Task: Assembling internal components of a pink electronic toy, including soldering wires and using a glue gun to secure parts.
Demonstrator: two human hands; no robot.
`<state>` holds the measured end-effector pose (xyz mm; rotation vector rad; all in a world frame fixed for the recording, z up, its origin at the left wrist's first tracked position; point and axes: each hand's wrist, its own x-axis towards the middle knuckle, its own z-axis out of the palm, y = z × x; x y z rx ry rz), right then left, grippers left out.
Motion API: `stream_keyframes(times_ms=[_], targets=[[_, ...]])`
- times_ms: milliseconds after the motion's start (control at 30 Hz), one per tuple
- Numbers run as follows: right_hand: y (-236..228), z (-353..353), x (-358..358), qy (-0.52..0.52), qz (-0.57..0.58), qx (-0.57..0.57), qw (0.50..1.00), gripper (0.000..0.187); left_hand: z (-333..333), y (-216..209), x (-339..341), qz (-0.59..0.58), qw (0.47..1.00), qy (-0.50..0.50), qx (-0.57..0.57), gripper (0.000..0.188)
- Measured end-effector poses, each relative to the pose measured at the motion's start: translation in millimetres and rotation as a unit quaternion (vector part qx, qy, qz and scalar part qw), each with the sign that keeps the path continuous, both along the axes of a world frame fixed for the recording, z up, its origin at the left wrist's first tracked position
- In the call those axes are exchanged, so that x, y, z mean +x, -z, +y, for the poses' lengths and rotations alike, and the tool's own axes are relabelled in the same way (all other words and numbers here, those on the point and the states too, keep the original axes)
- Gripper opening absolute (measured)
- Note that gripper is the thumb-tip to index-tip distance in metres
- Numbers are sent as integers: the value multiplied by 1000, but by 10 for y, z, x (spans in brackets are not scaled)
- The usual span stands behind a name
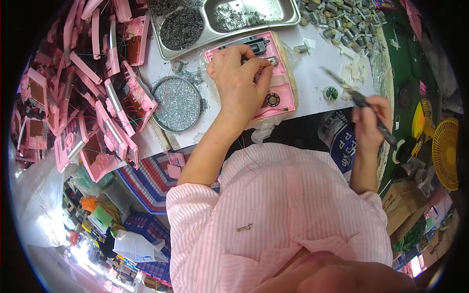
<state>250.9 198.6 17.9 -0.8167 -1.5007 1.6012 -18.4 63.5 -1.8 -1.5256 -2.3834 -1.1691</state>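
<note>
My left hand [239, 78] rests over an open pink plastic housing [279, 73], its thumb and fingertips pinched together. Whatever they hold is hidden; a small metal part [272, 61] shows just beside the fingertips. A dark grey part [256, 45] lies at the housing's far end and a black round part [272, 99] at its near end. Off to the right, my right hand [370, 119] is closed around a black-handled tool [360, 100] with a long tapering metal shaft. Its kind is blurred. The shaft points up and left, above the table and apart from the housing.
A metal tray [207, 19] of springs stands behind the housing, and a round dish [177, 103] of small screws to its left. Pink housings with wires [97, 93] pile up at far left. Small motors [342, 29] lie at back right, near a small round container [330, 93].
</note>
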Motion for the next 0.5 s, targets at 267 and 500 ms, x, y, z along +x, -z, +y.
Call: stream_keyframes(times_ms=[267,500], targets=[[114,-151,-496,-145,-80,85,983,27,-13,24,5,11,1000,-2,3,12],[119,-160,-533,-153,-71,81,982,26,-5,21,10,10,1000,-3,5,11]])
